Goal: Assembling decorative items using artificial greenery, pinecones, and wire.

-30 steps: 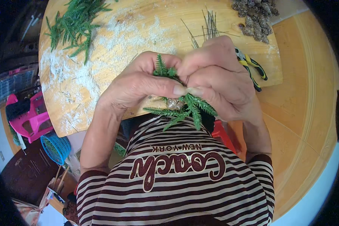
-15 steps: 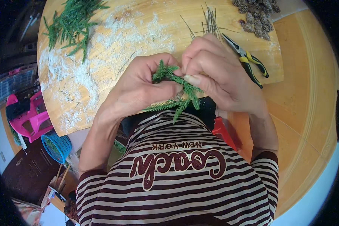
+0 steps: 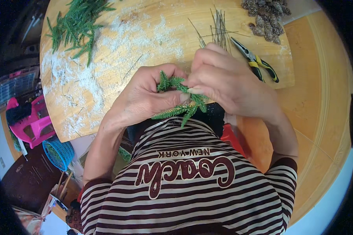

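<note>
Close to my body, just over the table's front edge, a green artificial pine sprig [image 3: 189, 111] with several short branches is held between both hands. My left hand [image 3: 147, 94] is closed round its stem from the left, thumb lying along the sprig. From the right, my right hand [image 3: 223, 80] pinches at the same spot, thumb and bent fingers pressed together on the sprig. Whether a thin wire is also between the fingertips cannot be made out. Beyond my right hand lie thin dark wires [image 3: 220, 29] and long-nose pliers [image 3: 255, 58] with yellow and black handles.
More pine sprigs [image 3: 76, 27] are heaped at the far left of the wooden table [image 3: 117, 70], which is strewn with white flakes. Pine cones [image 3: 264, 21] lie at the far right. Left of the table are a pink plastic chair [image 3: 33, 125] and a blue basket [image 3: 59, 152].
My right hand has shifted slightly down and to the right, its elbow moving outward. My left hand and the sprig sit a little lower, still held by both hands.
</note>
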`<state>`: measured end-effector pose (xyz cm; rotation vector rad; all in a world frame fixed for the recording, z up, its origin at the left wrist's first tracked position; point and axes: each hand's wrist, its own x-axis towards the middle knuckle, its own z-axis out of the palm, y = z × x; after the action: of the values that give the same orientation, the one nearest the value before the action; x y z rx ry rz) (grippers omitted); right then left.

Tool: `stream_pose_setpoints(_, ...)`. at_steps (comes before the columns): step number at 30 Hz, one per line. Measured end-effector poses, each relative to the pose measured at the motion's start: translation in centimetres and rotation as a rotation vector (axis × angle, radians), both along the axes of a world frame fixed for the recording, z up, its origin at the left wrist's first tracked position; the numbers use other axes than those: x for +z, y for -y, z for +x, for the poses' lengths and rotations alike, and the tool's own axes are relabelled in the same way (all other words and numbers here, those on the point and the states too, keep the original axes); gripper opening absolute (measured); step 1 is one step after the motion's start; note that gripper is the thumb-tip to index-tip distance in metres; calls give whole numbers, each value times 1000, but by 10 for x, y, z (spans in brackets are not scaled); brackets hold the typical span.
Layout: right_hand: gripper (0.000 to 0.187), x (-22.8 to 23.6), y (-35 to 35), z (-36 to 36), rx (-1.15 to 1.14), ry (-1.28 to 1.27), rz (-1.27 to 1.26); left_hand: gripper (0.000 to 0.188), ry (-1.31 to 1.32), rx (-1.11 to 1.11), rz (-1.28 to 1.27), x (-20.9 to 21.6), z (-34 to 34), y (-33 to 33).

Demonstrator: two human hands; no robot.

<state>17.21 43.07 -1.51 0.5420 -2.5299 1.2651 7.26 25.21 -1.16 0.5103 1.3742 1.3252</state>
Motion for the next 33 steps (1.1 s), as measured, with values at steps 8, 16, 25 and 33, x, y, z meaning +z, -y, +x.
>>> stream_pose_setpoints(8, 11, 21, 2, -4, 44, -2, 332, 17, -2, -36, 27, -5, -5, -1)
stream_pose_setpoints(16, 6, 13, 6, 3, -95, 39, 410, 16, -9, 121, 33, -1, 3, -7)
stream_pose_setpoints(25, 14, 7, 3, 7, -257, 598, -234, 15, -1315, 125, 336, -16, 5, -13)
stream_pose_setpoints(33, 10, 20, -4, 17, -233, 222, -143, 14, -644, 150, 244, -7, -6, -3)
